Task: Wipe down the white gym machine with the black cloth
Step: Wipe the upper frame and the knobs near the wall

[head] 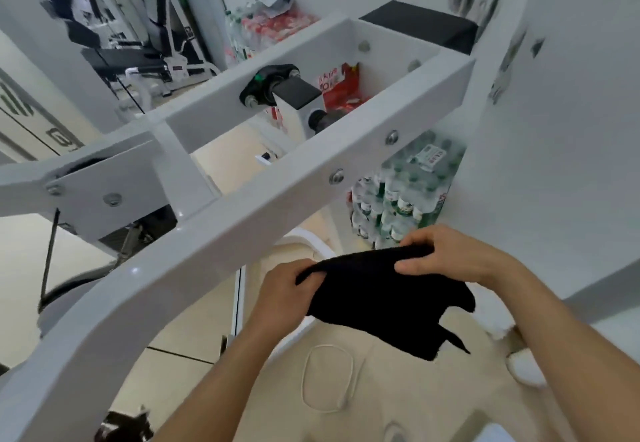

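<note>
So, both hands are up in front of the chest, a little apart and each clamped on the same thing. The left hand (pixel 287 289) pinches one end of the black fabric cloth (pixel 381 303) and the right hand (pixel 446 258) curls over the other end, thumb underneath. The cloth is stretched between them in the air, just below the lower edge of the white painted steel gym machine frame (pixel 242 216) and not touching it. No wiping contact yet; by my read the cloth is being readied.

What could go wrong from here? A ragged tail of cloth hangs off the bottom corner. Dragged along the long diagonal beam, it could catch on the round silver bolt heads (pixel 336 176) standing proud of the beam's face. Bunched as it is, the cloth would probably smear streaks rather than clean flat.

Further up, the black bearing bracket (pixel 268 85) sits on the inner beam. If it carries grease, a pass over it would likely track dark marks onto the white paint.

Behind the beam's far edge stand shrink-wrapped packs of green-capped water bottles (pixel 398 192), so an overreach may knock them. A thin white cord loop (pixel 327 377) lies on the floor below, a trip risk if the feet shift.
</note>
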{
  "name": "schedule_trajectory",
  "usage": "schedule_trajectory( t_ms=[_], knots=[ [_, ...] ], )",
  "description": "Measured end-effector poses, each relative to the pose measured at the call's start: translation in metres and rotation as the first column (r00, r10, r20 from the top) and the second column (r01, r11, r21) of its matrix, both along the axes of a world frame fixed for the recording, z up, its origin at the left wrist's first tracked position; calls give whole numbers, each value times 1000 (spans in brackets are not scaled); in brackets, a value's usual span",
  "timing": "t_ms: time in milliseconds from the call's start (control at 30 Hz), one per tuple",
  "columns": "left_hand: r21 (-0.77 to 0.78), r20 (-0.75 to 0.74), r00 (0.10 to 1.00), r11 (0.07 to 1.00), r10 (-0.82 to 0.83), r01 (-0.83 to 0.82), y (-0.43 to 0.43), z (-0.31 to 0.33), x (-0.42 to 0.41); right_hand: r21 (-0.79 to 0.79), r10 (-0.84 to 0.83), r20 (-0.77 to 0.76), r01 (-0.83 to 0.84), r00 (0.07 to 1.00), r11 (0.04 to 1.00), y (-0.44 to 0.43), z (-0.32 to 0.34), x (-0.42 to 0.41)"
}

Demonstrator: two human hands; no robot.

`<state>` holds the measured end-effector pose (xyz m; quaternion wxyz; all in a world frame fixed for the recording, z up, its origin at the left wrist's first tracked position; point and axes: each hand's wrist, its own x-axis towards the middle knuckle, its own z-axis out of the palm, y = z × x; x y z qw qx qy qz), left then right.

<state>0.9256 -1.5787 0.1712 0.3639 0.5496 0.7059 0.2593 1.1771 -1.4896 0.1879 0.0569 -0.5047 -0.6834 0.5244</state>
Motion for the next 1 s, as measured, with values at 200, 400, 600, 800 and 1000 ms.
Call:
schedule_trajectory(
  t_ms=[200,400,600,800,1000],
  knots=[
    [-2,122,973,981,194,-195,54,-52,5,285,-169,50,148,984,947,61,-64,-1],
    [207,129,939,918,318,-339,122,-141,4,400,-447,-310,542,839,739,110,-150,-56],
    [741,17,935,624,355,-250,146,-179,-9,351,-222,-775,696,591,627,140,-181,-110],
    [871,-491,634,319,598,373,180,-153,-19,747,126,-632,558,765,362,169,-194,-176],
    [776,-560,261,388,786,497,195,-171,-25,728,48,-686,683,726,66,194,-227,-206]
  ],
)
